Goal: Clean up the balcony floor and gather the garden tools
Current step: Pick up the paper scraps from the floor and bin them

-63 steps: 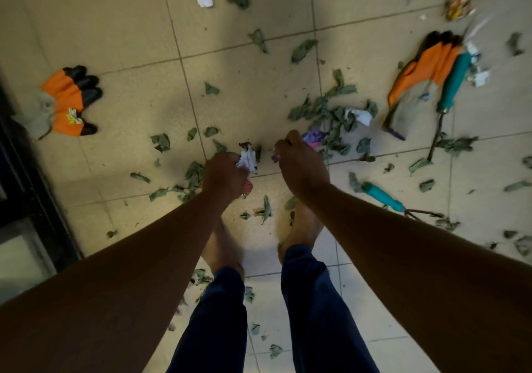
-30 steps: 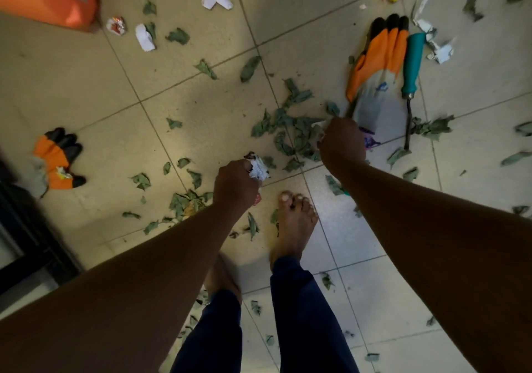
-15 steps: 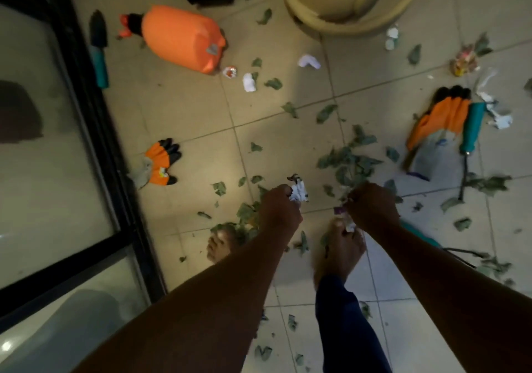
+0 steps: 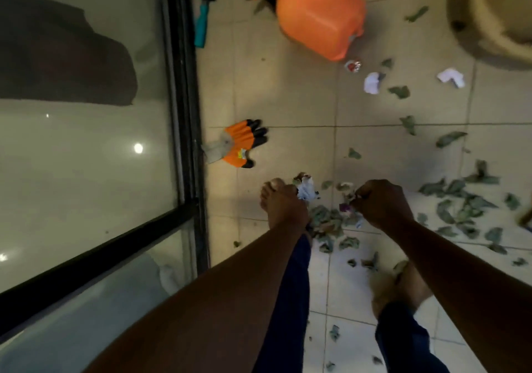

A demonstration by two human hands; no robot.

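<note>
My left hand [image 4: 288, 205] grips a crumpled white paper wad [image 4: 306, 190] over the tiled floor. My right hand [image 4: 380, 202] is curled round small scraps, with a purple bit [image 4: 344, 207] sticking out at the fingers. Torn green leaves [image 4: 460, 199] litter the tiles below and to the right of both hands. An orange and black garden glove [image 4: 240, 148] lies beside the door frame, up and left of my left hand. A trowel with a teal handle [image 4: 203, 18] lies along the frame at the top.
A glass door with a black frame [image 4: 184, 113] fills the left side. An orange jug [image 4: 316, 15] lies on its side at the top, a beige basin [image 4: 495, 12] at top right. White paper scraps [image 4: 371, 83] and a red wrapper [image 4: 353, 65] lie below the jug. My bare feet stand under my hands.
The view has swung left toward the glass door and I have stepped that way. Both hands still hold their scraps. The second glove and the teal tools on the right have left the view.
</note>
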